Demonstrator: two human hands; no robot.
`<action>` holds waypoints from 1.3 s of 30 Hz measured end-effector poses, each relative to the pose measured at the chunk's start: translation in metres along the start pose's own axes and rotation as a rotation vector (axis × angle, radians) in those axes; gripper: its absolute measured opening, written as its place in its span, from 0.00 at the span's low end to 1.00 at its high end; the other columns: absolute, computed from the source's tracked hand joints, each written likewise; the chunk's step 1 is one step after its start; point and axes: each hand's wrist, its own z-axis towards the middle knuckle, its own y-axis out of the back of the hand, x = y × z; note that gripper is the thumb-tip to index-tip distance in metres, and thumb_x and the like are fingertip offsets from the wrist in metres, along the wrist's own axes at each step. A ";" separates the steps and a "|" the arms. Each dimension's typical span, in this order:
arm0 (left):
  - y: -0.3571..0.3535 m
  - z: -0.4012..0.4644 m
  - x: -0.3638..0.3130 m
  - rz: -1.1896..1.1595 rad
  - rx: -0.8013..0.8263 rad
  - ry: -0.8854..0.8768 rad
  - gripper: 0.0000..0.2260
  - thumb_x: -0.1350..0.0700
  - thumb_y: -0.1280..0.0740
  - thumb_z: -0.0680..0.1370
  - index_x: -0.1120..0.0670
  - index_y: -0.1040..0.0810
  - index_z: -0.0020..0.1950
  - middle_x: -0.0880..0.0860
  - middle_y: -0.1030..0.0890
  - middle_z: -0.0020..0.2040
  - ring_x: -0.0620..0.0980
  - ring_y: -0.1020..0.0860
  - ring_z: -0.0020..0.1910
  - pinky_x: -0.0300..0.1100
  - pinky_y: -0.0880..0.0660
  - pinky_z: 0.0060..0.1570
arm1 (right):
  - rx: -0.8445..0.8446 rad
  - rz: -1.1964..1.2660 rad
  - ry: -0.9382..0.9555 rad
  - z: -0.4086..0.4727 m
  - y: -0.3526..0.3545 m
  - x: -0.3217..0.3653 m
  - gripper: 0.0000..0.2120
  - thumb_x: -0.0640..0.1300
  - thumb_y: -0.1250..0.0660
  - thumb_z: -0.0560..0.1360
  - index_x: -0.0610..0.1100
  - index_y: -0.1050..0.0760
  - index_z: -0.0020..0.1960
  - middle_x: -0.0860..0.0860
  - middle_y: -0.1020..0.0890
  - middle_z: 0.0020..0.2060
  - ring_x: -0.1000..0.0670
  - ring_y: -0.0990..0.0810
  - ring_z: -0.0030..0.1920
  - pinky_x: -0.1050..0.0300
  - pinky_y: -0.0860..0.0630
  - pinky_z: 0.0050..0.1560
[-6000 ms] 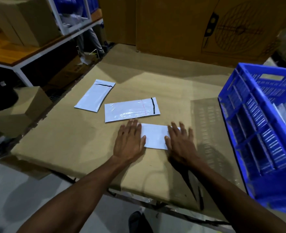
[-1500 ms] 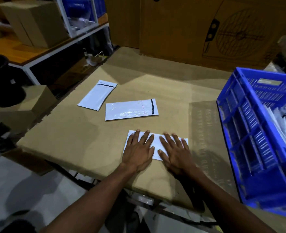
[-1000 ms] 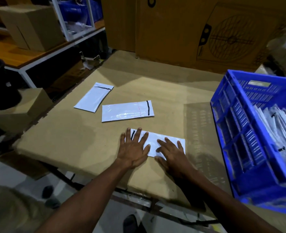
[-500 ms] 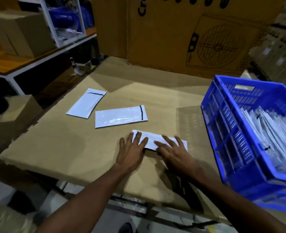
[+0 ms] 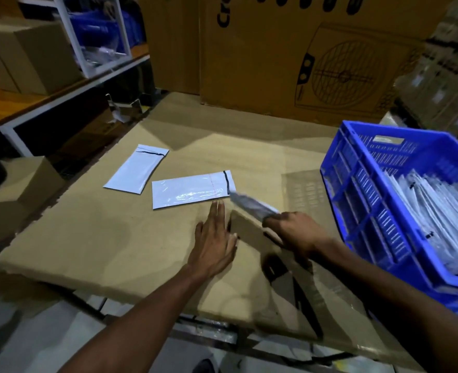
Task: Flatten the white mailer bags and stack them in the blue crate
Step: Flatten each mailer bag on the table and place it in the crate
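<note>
The right hand (image 5: 293, 232) has its fingers curled round one end of a white mailer bag (image 5: 252, 205), which is blurred and lifted off the cardboard-covered table (image 5: 114, 238), slanting up and to the left. The left hand (image 5: 214, 243) lies flat on the table just left of it, fingers straight and together, holding nothing. Two more mailers lie farther off: one (image 5: 192, 189) just beyond the left fingertips, another (image 5: 137, 169) at far left. The blue crate (image 5: 357, 189) stands at the right with mailers stacked (image 5: 437, 211) inside.
</note>
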 end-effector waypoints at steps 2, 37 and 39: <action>-0.002 0.002 -0.003 0.127 0.085 -0.013 0.37 0.38 0.52 0.81 0.54 0.61 0.83 0.55 0.49 0.83 0.55 0.47 0.81 0.61 0.47 0.76 | -0.048 0.073 -0.048 0.001 0.014 -0.020 0.13 0.44 0.36 0.75 0.53 0.25 0.59 0.48 0.18 0.54 0.41 0.18 0.50 0.54 0.30 0.41; -0.017 0.134 -0.417 0.425 0.404 -0.474 0.30 0.37 0.48 0.84 0.51 0.45 0.82 0.56 0.50 0.83 0.58 0.59 0.82 0.67 0.60 0.76 | -0.339 0.189 -0.558 -0.231 0.146 -0.257 0.19 0.36 0.29 0.69 0.47 0.18 0.59 0.45 0.14 0.51 0.41 0.17 0.53 0.50 0.24 0.54; -0.038 0.133 -0.430 0.510 0.524 -0.449 0.33 0.33 0.51 0.82 0.46 0.52 0.83 0.55 0.56 0.84 0.60 0.62 0.81 0.69 0.63 0.74 | -0.339 0.135 -0.569 -0.243 0.142 -0.264 0.16 0.37 0.30 0.72 0.45 0.18 0.59 0.43 0.15 0.52 0.39 0.18 0.53 0.50 0.25 0.52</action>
